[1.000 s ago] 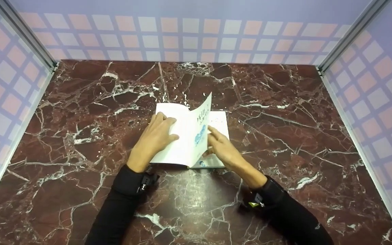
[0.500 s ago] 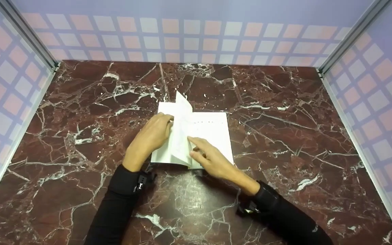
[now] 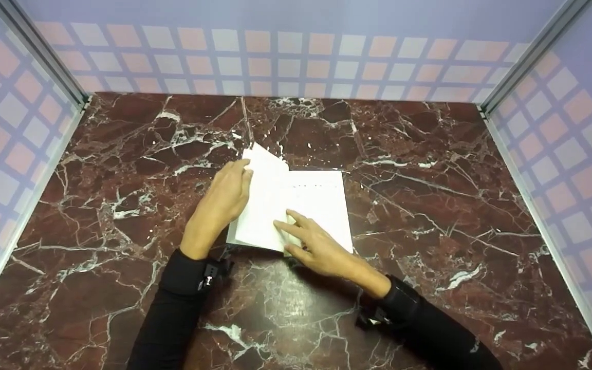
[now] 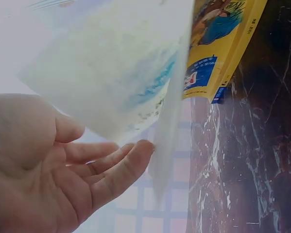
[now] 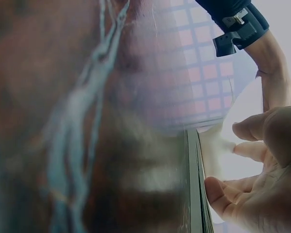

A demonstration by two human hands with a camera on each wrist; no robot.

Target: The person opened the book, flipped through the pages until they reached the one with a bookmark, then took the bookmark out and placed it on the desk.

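Observation:
An open book (image 3: 319, 205) lies on the table with its right-hand page flat. On its left side a lifted leaf (image 3: 265, 195) slants up, its far corner raised. My left hand (image 3: 220, 198) is at the outer edge of that leaf; in the left wrist view its loosely bent fingers (image 4: 128, 167) touch the paper. Below the leaf in that view shows the yellow illustrated cover (image 4: 228, 53). My right hand (image 3: 319, 246) rests low by the book's spine, fingers spread toward the left leaf. Seen from the right wrist, its thumb and fingers (image 5: 252, 150) are apart, near the page edges.
The table (image 3: 429, 216) has a dark red marbled surface with white veins. Checked pink and white panels (image 3: 296, 56) stand at the back and both sides, joined by grey metal posts (image 3: 530, 56).
A leaf has turned over from right to left and settled lower on the left side. My right hand has moved left toward the spine and let go of the leaf.

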